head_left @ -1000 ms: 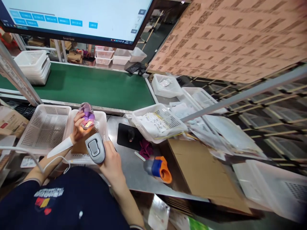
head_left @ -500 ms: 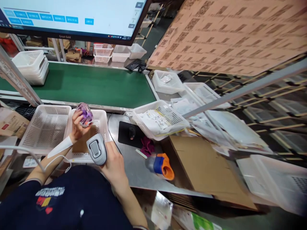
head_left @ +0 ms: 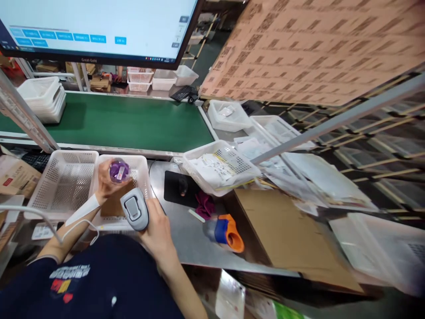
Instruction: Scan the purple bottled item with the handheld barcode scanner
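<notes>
Left hand [head_left: 105,180] half-hides purple packet [head_left: 118,171] — label unreadable.

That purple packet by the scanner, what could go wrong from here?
The left hand pinches the purple packet by its edge above the white basket, so it might slip. The scanner in the right hand sits very close, and the glossy wrap could spoil the read.

"Great-Gold" on the monitor [head_left: 96,26] bezel; other print unreadable.
</notes>
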`<state>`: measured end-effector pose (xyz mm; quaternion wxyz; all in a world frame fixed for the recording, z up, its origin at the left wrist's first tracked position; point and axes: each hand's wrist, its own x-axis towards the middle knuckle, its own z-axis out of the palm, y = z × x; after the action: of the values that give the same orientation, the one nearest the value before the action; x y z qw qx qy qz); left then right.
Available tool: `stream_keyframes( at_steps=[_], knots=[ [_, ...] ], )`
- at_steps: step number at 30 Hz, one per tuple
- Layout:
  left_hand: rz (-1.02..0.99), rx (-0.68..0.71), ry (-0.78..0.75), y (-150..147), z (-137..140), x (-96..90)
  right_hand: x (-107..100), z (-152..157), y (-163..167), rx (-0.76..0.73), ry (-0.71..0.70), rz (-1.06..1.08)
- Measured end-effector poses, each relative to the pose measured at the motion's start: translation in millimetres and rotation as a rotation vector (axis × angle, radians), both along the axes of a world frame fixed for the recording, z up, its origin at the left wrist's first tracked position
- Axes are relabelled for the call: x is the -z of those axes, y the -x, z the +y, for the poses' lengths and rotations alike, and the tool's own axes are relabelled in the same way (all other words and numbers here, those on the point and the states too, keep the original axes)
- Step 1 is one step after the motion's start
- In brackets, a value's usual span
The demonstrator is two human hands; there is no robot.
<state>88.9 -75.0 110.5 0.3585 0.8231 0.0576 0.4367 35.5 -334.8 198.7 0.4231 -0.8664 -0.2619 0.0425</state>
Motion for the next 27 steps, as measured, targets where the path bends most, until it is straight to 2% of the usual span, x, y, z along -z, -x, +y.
stream_keyframes(
  at_steps=[2, 5, 8, 10, 13, 16, 18, 20, 24, 27],
  knots=[
    [-0.002, 0.055, 0.133, 3, -7, -1.4, 17, 7, -8, 0.032, -0.231, 0.162],
    [0.041, 0.135, 0.396, 5, -25, -2.9, 47, 24, -22, 0.079, -0.601, 0.536],
    [0.129, 0.222, 0.636, 8, -43, -2.2, 66, 38, -31, 0.091, -0.733, 0.766],
    [0.204, 0.354, 0.696, 14, -49, -3.1, 67, 38, -36, 0.129, -0.765, 0.81],
    [0.299, 0.532, 0.575, 30, -43, -12.1, 58, 26, -43, 0.17, -0.824, 0.812],
    [0.31, 0.533, 0.304, 38, -28, -28.2, 43, 12, -47, 0.085, -0.821, 0.764],
    [0.24, 0.518, 0.143, 35, -17, -37.3, 33, 10, -45, 0.019, -0.766, 0.691],
    [0.123, 0.475, 0.016, 28, -9, -42.2, 24, 13, -41, 0.022, -0.687, 0.546],
    [-0.125, 0.259, -0.207, 13, 6, -42.1, 15, 20, -32, 0.127, -0.503, 0.21],
    [-0.234, 0.165, -0.332, 10, 14, -41.8, 13, 20, -27, 0.07, -0.372, 0.066]
  ],
)
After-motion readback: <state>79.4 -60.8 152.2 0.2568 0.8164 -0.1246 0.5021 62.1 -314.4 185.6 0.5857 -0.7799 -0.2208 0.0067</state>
